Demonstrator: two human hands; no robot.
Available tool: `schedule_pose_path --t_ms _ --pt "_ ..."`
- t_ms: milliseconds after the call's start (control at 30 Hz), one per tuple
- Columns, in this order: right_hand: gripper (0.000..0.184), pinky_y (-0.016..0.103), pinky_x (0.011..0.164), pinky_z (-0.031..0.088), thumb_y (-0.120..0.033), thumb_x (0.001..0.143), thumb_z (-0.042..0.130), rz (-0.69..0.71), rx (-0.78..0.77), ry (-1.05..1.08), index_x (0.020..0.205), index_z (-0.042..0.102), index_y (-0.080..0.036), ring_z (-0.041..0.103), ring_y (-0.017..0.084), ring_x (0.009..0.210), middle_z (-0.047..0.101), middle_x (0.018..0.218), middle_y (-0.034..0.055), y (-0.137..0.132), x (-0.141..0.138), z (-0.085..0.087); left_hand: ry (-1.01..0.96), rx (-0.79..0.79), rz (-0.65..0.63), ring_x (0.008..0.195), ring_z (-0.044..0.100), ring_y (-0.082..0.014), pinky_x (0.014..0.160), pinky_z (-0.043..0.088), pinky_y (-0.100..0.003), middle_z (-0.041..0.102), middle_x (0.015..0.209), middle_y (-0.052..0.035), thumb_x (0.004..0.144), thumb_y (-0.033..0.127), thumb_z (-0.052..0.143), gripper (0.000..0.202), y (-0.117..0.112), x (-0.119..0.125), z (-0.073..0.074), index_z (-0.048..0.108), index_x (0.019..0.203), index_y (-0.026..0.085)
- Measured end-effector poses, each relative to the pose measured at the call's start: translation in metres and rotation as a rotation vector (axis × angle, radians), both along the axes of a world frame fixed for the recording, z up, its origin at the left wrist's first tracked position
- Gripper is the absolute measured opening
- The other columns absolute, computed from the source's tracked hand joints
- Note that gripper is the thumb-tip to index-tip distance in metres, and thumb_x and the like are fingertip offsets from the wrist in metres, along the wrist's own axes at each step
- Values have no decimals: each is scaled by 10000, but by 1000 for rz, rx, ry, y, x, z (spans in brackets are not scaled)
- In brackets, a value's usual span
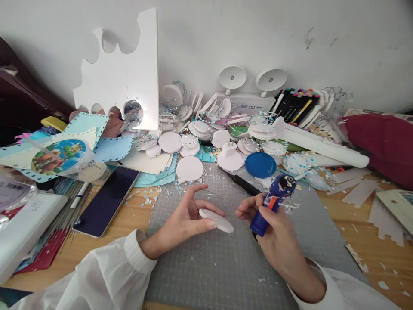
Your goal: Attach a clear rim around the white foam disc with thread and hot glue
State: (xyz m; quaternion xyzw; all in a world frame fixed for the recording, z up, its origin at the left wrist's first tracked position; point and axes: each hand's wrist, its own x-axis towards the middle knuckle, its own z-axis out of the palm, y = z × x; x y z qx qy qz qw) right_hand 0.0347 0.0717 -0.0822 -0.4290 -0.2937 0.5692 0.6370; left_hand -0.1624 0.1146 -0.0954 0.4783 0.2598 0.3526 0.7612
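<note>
My left hand [190, 214] pinches a white foam disc [222, 222] by its edge, tilted above the grey cutting mat [200, 275]. In my right hand [277, 241] is a dark blue glue gun [260, 221] with an orange trigger, and a pale stick juts from its upper end. The disc and the glue gun are apart. Beyond my hands lie another white disc [189, 168], a blue round lid [260, 164], a white plug adapter [229, 149] and a black pen-like tool [243, 184]. The palm side of my right hand is partly hidden.
Piled discs with blue-dotted strands [198, 129] line the back. A cut-out white board [129, 73] stands left, near a phone [108, 200] and a lidded cup [64, 157]. To the right are a white roll [325, 144], translucent strips [359, 191] and black markers [295, 105].
</note>
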Motion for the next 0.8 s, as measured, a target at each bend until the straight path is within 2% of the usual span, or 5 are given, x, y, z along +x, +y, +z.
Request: schedule_pose_path --t_ms 100,300,367,567,800 --pt "199 212 642 568 -375 704 806 -2 -13 -5 740 671 -234 678 132 682 707 734 -7 0 -1 1 -14 -31 -38 851 716 -208 689 502 -265 735 1029 -111 684 410 843 892 0 -1 3 296 1369 245" --pt "243 288 660 566 -411 687 797 -98 23 -148 728 644 -228 674 189 785 714 850 23 1 -1 0 -91 -45 -24 874 728 -207 710 536 -261 742 1046 -100 653 356 871 610 3 -2 3 479 1099 216" --pt "254 295 634 545 -411 680 790 -197 40 -271 738 630 -223 653 192 768 698 842 26 -1 4 -4 -120 -29 -2 867 733 -202 704 545 -254 750 1038 -94 642 355 878 587 4 -2 0 477 1047 213" --pt "167 237 436 403 -237 663 743 -474 235 -872 753 602 -228 503 126 470 591 585 -45 -11 24 -13 -184 -14 28 901 729 -183 743 566 -258 751 1070 -68 585 374 902 646 5 -1 -7 436 1008 229" --pt "192 319 554 476 -146 654 728 -392 577 -1273 701 559 -224 591 195 594 603 641 -1 -13 30 -4 -171 48 105 900 707 -178 771 561 -274 719 1068 -61 538 376 918 684 3 0 -1 420 982 225"
